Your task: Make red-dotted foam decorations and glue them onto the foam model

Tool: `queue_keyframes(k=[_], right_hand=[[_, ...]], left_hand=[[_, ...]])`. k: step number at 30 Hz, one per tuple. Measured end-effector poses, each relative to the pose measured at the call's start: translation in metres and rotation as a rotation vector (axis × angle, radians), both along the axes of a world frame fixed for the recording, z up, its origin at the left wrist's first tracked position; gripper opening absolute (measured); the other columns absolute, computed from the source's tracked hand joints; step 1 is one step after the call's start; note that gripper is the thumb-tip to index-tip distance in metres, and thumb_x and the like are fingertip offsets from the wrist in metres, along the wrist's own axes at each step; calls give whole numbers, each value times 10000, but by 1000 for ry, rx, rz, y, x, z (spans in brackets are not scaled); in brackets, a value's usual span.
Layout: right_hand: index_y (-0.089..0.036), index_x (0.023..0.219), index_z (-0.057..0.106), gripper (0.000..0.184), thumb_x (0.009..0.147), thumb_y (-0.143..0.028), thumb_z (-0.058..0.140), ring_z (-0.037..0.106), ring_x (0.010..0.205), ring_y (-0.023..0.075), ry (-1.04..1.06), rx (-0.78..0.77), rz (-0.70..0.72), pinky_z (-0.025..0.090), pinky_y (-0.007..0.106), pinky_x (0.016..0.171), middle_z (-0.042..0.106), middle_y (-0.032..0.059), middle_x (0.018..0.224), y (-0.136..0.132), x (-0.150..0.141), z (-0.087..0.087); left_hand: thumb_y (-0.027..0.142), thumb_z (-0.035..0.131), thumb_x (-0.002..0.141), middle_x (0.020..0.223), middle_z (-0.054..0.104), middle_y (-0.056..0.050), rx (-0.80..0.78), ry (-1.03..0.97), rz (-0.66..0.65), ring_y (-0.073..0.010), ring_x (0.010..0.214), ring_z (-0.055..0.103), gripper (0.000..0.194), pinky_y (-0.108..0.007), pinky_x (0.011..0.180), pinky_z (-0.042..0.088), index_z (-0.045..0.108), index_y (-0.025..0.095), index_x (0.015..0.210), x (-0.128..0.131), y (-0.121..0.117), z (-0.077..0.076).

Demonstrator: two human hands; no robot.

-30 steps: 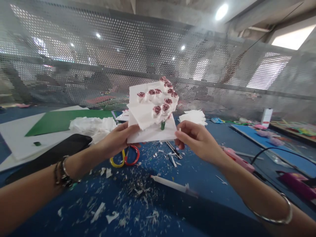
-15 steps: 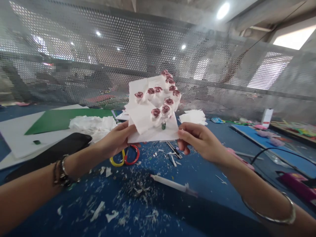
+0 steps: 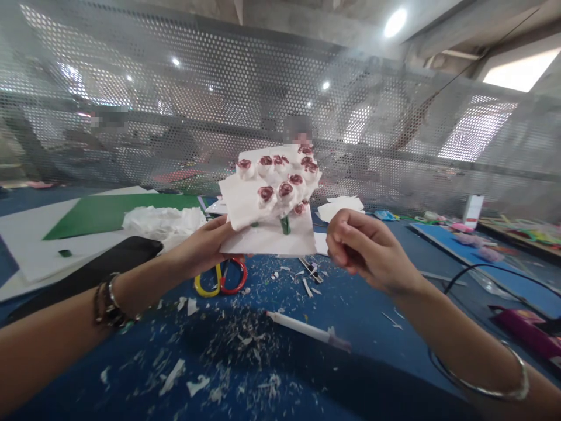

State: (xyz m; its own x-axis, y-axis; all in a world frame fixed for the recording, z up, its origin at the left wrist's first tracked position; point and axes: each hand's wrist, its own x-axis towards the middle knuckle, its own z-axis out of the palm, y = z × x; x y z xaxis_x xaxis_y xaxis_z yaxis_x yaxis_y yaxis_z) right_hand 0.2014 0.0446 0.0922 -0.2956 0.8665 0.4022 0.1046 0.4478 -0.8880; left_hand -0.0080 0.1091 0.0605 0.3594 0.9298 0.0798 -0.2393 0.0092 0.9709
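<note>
Paper flower model (image 3: 280,193) clamped in left fingers (image 3: 227,229), right hand (image 3: 366,248) apart from it, fingers curled together, forearms angled inward.

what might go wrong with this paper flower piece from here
Tipping: only the left hand supports the paper flower piece, at its left side, while the right hand is clear of it, so the far side might sag or twist.

Dropping: the scissors lie just below and nearer the person, so a slip could dent the flowers on them.

Mess: loose paper scraps litter the table and might cling to it.
</note>
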Motion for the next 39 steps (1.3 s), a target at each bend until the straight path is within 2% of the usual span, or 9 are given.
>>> queue_keyframes(k=[3, 7, 10, 12, 14, 18, 22, 29, 39], right_hand=[[-189, 630, 438, 203, 798, -299, 458, 395, 364, 23, -59, 52, -77, 302, 165, 340, 481, -57, 470, 2, 3, 1], [-178, 762, 519, 98, 790, -249, 456, 415, 416, 50, -325, 186, -309, 345, 198, 405, 484, -44, 507, 8, 7, 2], [-182, 974, 514, 223, 758, -231, 497, 498, 595, 97, -552, 311, -484, 403, 241, 542, 578, 20, 737, 12, 9, 1], [-186, 1008, 490, 260, 760, -264, 498, 515, 676, 117, -619, 356, -526, 406, 257, 586, 583, 48, 861, 12, 8, 0], [-176, 848, 518, 185, 813, -318, 404, 499, 607, 105, -636, 371, -492, 381, 247, 540, 576, 35, 750, 11, 6, -1], [-184, 566, 430, 334, 841, -344, 326, 385, 442, 68, -713, 380, -404, 294, 233, 450, 435, -26, 485, 5, -1, -4], [-188, 570, 425, 271, 810, -315, 411, 354, 420, 58, -754, 313, -427, 267, 220, 424, 419, -44, 457, 3, -5, -7], [-185, 491, 371, 344, 820, -281, 392, 358, 377, 46, -738, 199, -383, 288, 213, 420, 405, -49, 411, 7, -4, -6], [-189, 507, 377, 317, 812, -267, 413, 340, 383, 33, -436, 218, -299, 268, 195, 384, 394, -61, 420, 2, -5, -5]], left_hand=[[240, 610, 676, 719, 640, -19, -82, -10, 32, -109, 567, 562, 162, -189, 511, 495, 600, 144, 806, -1, 1, 2], [237, 606, 670, 703, 635, -22, -114, -19, 59, -112, 550, 561, 115, -194, 505, 496, 616, 161, 755, -1, 4, 4], [226, 613, 656, 756, 636, -33, -117, -10, 81, -118, 576, 568, 125, -203, 510, 495, 625, 163, 764, -1, 7, 2], [241, 629, 642, 818, 638, -40, -104, -15, 69, -125, 620, 577, 177, -204, 525, 496, 629, 165, 802, 0, 8, 0], [258, 623, 649, 848, 639, -44, -72, -14, 44, -139, 669, 586, 217, -209, 546, 498, 628, 173, 848, 0, 8, -3], [224, 585, 669, 837, 646, -52, -28, 34, 19, -161, 687, 593, 285, -228, 550, 500, 607, 177, 949, 3, 4, -3], [206, 607, 634, 844, 643, -65, 17, 35, 7, -149, 629, 579, 324, -222, 520, 492, 594, 139, 950, 6, -1, -2], [177, 595, 668, 824, 643, -39, 77, -6, 19, -142, 698, 576, 192, -202, 593, 488, 611, 140, 856, 9, -2, -4], [226, 544, 724, 778, 645, -64, -27, -12, -13, -131, 560, 583, 255, -187, 447, 472, 590, 137, 959, 9, -7, -1]])
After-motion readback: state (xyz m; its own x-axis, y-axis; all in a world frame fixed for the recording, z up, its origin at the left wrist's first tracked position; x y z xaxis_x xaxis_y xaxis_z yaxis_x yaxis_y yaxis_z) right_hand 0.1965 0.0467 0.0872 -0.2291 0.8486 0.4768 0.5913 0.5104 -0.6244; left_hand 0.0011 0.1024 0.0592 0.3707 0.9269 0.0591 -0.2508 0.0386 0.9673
